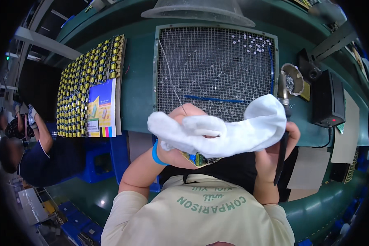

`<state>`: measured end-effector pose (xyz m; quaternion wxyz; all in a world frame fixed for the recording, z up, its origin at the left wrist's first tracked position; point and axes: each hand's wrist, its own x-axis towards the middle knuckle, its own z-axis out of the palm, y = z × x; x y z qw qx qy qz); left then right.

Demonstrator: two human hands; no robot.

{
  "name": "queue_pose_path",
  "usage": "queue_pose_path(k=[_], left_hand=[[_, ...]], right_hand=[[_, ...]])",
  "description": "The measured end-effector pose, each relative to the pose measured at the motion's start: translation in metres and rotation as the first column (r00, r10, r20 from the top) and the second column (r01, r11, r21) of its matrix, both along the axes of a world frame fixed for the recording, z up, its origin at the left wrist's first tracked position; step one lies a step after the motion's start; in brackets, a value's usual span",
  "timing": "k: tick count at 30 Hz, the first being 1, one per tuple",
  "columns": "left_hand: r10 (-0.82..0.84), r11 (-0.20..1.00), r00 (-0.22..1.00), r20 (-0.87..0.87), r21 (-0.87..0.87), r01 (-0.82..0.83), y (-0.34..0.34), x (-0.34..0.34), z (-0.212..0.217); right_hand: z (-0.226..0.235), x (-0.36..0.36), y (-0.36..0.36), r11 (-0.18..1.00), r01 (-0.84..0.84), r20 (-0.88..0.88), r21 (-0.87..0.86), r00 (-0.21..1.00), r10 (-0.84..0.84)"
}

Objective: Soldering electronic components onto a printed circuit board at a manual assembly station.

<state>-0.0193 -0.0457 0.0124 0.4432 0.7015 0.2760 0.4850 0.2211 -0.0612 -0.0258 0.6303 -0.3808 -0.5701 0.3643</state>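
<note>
A white cloth point(229, 131) lies across both of my hands at the front edge of the bench. My left hand point(180, 117), with a blue wristband, is closed on a small circuit board point(197, 158) that pokes out below the cloth. A thin solder wire point(170, 76) rises from this hand over the mesh. My right hand point(272, 158) grips a black soldering iron point(282, 151), whose metal tip end points up past the cloth's right side. The fingers of both hands are mostly hidden by the cloth.
A metal mesh panel point(217, 57) with a blue strip lies ahead, under a grey hood point(197, 10). At left are a rack of boards with yellow parts point(80, 82) and a coloured booklet point(102, 108). A tip-cleaner pot point(293, 80) and black box point(328, 98) stand right. Another person point(33, 139) sits far left.
</note>
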Motion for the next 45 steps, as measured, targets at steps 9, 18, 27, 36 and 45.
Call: queue_pose_path(k=[9,18,27,36,45], left_hand=[[0.102,0.976,0.966,0.239,-0.210,-0.051,-0.026,0.013,0.015],[0.179,0.966,0.976,0.126,-0.209,-0.150,-0.029,0.022,0.018],[0.077,0.990,0.957,0.280,0.093,-0.107,-0.005,0.015,0.000],[-0.044,0.988,0.996,0.074,0.154,0.032,0.005,0.000,0.000],[-0.025,0.989,0.999,-0.024,0.147,0.028,0.010,-0.001,0.003]], right_hand=[[0.008,0.005,-0.002,0.992,0.091,0.055,0.092,0.994,-0.097],[0.009,0.008,-0.001,0.985,0.158,0.043,0.063,0.986,-0.161],[0.003,0.022,0.006,0.992,0.049,-0.171,0.120,0.985,-0.028],[0.006,0.038,0.009,0.979,0.011,-0.017,0.204,1.000,-0.008],[0.003,0.034,0.011,0.993,0.005,-0.064,0.116,0.998,0.003]])
